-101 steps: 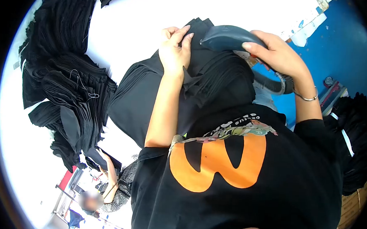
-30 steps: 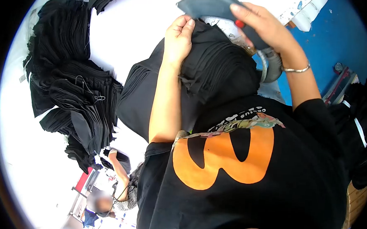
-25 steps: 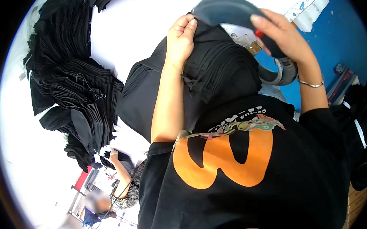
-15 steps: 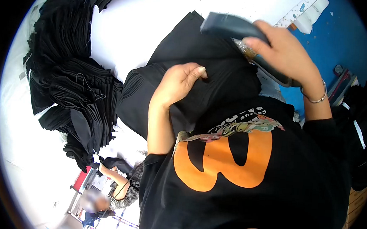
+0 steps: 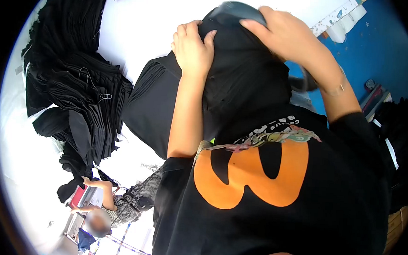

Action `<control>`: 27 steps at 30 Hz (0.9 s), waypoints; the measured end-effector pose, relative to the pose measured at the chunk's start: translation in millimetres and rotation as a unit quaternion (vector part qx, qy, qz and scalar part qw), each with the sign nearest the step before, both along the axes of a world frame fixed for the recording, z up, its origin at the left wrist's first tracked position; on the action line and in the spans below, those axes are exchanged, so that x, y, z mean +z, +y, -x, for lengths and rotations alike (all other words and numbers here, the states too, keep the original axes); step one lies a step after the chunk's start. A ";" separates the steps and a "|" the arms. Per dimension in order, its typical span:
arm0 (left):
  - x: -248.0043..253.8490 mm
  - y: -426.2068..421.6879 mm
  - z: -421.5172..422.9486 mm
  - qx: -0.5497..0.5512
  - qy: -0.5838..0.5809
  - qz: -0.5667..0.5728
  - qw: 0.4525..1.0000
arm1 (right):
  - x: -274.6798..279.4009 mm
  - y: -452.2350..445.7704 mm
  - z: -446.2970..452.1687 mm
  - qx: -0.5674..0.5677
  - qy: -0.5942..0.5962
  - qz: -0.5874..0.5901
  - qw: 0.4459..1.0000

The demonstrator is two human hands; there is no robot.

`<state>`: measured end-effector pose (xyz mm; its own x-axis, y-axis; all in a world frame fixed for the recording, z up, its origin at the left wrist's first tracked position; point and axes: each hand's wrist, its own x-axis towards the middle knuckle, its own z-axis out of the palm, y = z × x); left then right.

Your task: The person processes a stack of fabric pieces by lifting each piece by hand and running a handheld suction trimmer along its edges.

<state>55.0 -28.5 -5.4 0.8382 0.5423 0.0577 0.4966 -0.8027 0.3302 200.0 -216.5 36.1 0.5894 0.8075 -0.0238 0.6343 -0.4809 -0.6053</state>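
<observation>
My right hand [image 5: 285, 35] grips a dark grey, curved tool [image 5: 240, 13] with a broad end; motion blurs it and its exact kind cannot be made out. The tool is over the far edge of a pile of black cloth pieces [image 5: 248, 79] in front of me. On the left edge of that cloth rests my left hand [image 5: 193, 48], its thumb apart from its bent fingers and nothing seen between them. Several folded layers of the cloth fan out below and left of that wrist.
Tall stacks of black cloth [image 5: 95, 94] stand on the left of the white table [image 5: 147, 18]. A co-worker [image 5: 131, 197] is at lower left. More black cloth [image 5: 399, 147] lies at the right, beside the blue floor [image 5: 346, 61].
My left hand moved up and left along the cloth, its pinched fingers loosening. My right hand carried the tool up and left, over the cloth's far edge. The co-worker's arms shifted.
</observation>
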 end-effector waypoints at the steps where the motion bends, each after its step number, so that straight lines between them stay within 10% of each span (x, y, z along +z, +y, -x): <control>1: -2.0 2.2 -3.3 0.003 -0.013 -0.007 1.000 | 4.5 12.9 -4.7 -0.021 0.017 0.008 1.000; 18: -17.6 10.2 -17.1 -0.019 -0.126 -0.035 0.991 | 30.0 -15.7 1.7 -0.046 0.136 0.124 0.982; 24: -20.3 16.5 -27.6 -0.017 -0.133 0.149 0.980 | -15.9 22.5 -16.4 -0.056 0.008 -0.059 0.997; 27: -12.6 8.7 -23.4 -0.022 -0.195 0.102 0.975 | 12.7 -12.2 -29.8 -0.146 0.235 0.008 0.961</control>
<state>78.4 -19.8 -18.0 0.7965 0.5403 0.2714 0.2680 -0.7179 0.6425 229.8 -228.6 48.7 0.7119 0.6064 -0.3542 0.1285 -0.6084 -0.7832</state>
